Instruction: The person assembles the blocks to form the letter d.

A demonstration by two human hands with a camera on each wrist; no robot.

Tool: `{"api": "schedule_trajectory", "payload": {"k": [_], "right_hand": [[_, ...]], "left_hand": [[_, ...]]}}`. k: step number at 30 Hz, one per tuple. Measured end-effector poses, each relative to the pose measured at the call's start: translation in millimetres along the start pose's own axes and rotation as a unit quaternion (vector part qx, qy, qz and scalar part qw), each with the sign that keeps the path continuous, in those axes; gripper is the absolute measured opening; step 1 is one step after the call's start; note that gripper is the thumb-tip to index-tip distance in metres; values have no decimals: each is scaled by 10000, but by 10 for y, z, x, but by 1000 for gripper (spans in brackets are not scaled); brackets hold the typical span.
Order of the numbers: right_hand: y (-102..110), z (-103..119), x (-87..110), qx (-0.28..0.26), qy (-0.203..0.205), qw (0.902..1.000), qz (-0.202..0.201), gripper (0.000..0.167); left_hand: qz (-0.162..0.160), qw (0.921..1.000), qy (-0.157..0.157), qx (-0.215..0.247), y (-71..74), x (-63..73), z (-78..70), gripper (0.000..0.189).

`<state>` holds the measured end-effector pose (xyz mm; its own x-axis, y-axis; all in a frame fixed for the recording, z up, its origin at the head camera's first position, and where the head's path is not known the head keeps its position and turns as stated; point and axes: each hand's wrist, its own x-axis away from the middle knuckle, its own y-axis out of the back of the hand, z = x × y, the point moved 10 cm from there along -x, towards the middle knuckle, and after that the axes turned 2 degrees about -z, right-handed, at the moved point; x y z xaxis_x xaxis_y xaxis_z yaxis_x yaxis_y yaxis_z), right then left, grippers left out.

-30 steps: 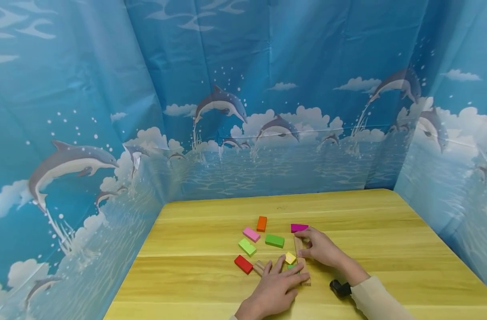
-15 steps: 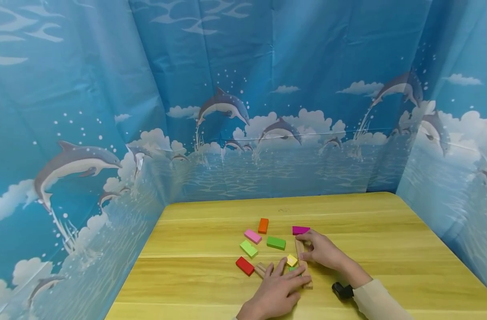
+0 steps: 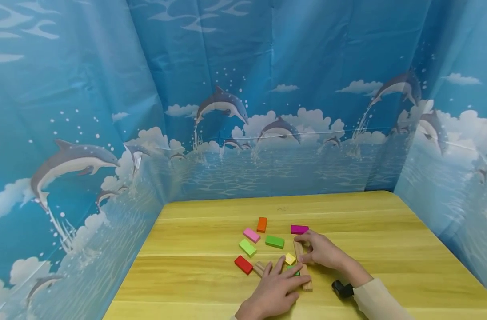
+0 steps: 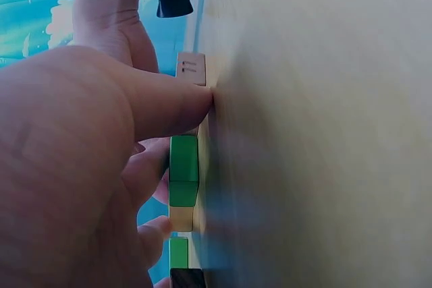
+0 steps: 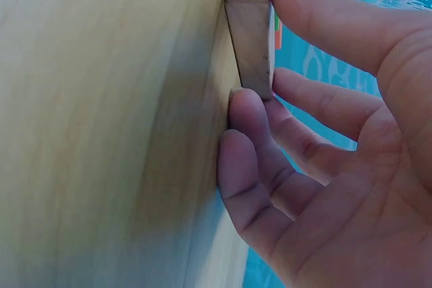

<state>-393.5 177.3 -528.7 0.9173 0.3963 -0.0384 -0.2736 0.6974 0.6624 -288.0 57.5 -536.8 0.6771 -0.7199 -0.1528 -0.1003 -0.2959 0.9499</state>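
Two plain wooden blocks lie end to end in a line. My right hand [image 3: 323, 252] holds the far wooden block [image 3: 298, 251], its index finger at the far end and its thumb at the side near the joint. In the right wrist view the other fingers rest at the table top beyond that block's end. My left hand [image 3: 273, 291] lies palm down with fingers spread, index finger touching the near wooden block [image 3: 307, 284]. Under its fingers sits a green block [image 4: 183, 170], partly hidden, beside a small yellow block [image 3: 290, 259]. Another wooden piece [image 3: 259, 268] shows by its little finger.
Around the hands on the yellow wood-grain table [image 3: 187, 275] lie red [image 3: 243, 264], lime [image 3: 248, 247], pink [image 3: 252, 234], orange [image 3: 261, 224], green [image 3: 274, 242] and magenta [image 3: 299, 229] blocks. A black wrist mount [image 3: 341, 290] sits at the right wrist. A dolphin-print curtain [image 3: 243, 164] stands behind.
The row of two wooden blocks has slid slightly toward me with the right hand, widening the gap to the magenta block. The left hand has barely moved.
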Motion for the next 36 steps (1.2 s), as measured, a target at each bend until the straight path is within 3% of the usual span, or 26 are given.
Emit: {"api": "schedule_trajectory", "payload": {"k": [7, 12, 22, 28, 31, 36], "right_hand": [[-5, 81, 52, 22, 67, 9999, 103, 53], [-10, 63, 61, -144, 13, 9997, 187, 49], [8, 72, 39, 25, 112, 9996, 250, 46], [78, 68, 38, 97, -44, 9992, 394, 40], [188, 85, 5, 260, -155, 9992, 261, 38], [390, 87, -84, 324, -310, 9984, -349, 34]], "left_hand": [[-46, 9997, -16, -223, -15, 8, -8, 50], [24, 9998, 5, -199, -17, 3, -9, 50], [-1, 9999, 19, -167, 12, 0, -19, 49], [40, 10000, 32, -52, 7, -3, -28, 49], [67, 10000, 44, 47, 11, -5, -18, 48], [81, 9999, 76, 61, 2, 5, -7, 48]]}}
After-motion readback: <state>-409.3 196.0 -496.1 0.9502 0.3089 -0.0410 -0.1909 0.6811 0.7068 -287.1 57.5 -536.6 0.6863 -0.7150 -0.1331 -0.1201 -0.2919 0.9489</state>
